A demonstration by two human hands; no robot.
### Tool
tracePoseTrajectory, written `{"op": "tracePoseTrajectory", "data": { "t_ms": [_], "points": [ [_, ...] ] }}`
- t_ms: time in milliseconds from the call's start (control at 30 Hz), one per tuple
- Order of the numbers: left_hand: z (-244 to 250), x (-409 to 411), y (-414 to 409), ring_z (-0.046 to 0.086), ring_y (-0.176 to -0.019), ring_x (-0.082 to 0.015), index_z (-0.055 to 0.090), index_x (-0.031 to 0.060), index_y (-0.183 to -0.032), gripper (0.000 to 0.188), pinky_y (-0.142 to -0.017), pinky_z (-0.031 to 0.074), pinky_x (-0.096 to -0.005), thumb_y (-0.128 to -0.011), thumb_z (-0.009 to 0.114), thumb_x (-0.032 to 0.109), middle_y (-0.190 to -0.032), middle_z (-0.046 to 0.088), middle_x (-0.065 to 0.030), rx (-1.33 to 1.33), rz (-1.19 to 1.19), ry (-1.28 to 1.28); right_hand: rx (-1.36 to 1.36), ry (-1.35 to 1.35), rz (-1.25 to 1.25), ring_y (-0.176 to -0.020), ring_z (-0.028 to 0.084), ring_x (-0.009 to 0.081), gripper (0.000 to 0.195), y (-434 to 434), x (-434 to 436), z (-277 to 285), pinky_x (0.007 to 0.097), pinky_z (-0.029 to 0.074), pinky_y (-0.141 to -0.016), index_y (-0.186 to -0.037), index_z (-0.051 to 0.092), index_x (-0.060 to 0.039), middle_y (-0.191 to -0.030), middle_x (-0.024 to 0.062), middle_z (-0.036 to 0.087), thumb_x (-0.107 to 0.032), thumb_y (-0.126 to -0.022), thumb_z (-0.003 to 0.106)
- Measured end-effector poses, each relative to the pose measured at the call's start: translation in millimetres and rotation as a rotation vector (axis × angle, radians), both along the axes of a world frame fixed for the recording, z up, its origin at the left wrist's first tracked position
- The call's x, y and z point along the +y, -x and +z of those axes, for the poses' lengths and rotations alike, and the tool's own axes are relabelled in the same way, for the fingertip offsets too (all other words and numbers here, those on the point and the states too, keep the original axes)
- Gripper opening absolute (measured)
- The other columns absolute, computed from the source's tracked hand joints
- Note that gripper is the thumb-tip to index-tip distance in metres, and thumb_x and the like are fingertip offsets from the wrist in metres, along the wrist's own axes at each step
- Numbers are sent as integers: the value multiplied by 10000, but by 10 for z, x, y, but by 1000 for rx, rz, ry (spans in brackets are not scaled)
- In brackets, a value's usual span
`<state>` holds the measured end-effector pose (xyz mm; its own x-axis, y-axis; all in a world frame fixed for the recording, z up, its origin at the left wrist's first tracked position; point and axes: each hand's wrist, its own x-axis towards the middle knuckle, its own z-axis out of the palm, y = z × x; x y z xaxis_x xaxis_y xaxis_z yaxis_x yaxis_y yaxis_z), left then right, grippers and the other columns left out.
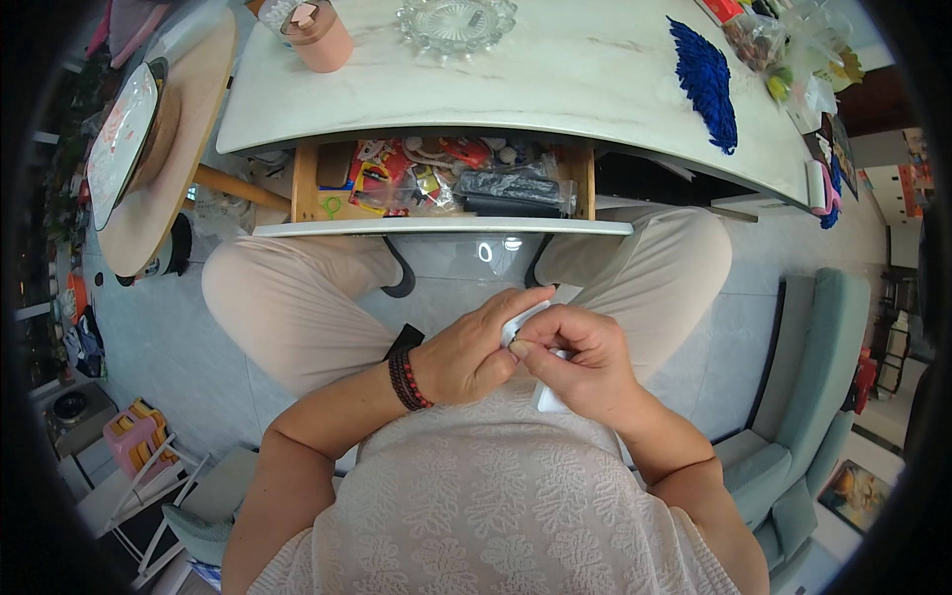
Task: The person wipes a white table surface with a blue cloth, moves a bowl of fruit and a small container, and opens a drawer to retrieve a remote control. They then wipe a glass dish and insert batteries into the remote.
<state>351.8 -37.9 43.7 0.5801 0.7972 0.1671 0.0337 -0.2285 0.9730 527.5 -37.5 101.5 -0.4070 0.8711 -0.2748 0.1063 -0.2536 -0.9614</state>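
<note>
My left hand [468, 346], with dark beaded bracelets at its wrist, holds a small white plastic piece [520, 321] above my lap. The thumb and forefinger of my right hand [584, 357] meet at the lower end of that piece; a tiny dark part shows between the fingertips. A second white piece [549, 398] shows below my right palm, partly hidden by it. Whether my right hand holds it or it rests on my lap, I cannot tell. Close to my left wrist, a black flat object [405, 341] lies on my thigh.
Ahead of my knees, a drawer [442, 227] stands pulled out, full of packets and small items. The marble-look table [558, 89] above it bears a glass dish [456, 26], a pink canister [323, 44] and a blue fluffy cloth [703, 82]. A green sofa [814, 372] is at right.
</note>
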Motion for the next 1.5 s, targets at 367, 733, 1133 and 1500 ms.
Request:
{"op": "tracePoseTrajectory", "data": {
  "t_ms": [367,733,1133,1500],
  "points": [
    [-136,229,89,603,-945,-209,458,-15,-1131,354,-823,459,-297,-859,392,202,-1008,604,-126,-263,-30,699,-117,122,76,-728,553,67,96,43,363,78,205,459,-655,-923,650,25,-814,26,636,-35,-876,592],
    [-227,100,27,662,-780,-318,441,-7,-1203,477,-679,560,-418,-904,321,346,-952,624,-216,-551,-9,1024,-170,-65,79,-689,571,129,123,20,506,25,274,457,-595,-915,669,-2,-849,82,589,-84,-826,650],
    [-261,109,38,652,-843,-378,483,-50,-1158,544,-767,539,-435,-896,262,373,-961,626,-275,-560,-129,1183,-383,-419,178,-656,599,265,99,56,486,-39,339,475,-585,-846,638,-9,-797,120,606,-80,-779,654],
    [-359,80,25,652,-837,-373,516,-60,-1126,550,-763,538,-421,-883,263,364,-962,628,-276,-605,-178,1228,-508,-571,192,-622,605,291,59,108,421,-76,369,483,-549,-789,625,-46,-770,101,608,-94,-768,651]
  ]
}}
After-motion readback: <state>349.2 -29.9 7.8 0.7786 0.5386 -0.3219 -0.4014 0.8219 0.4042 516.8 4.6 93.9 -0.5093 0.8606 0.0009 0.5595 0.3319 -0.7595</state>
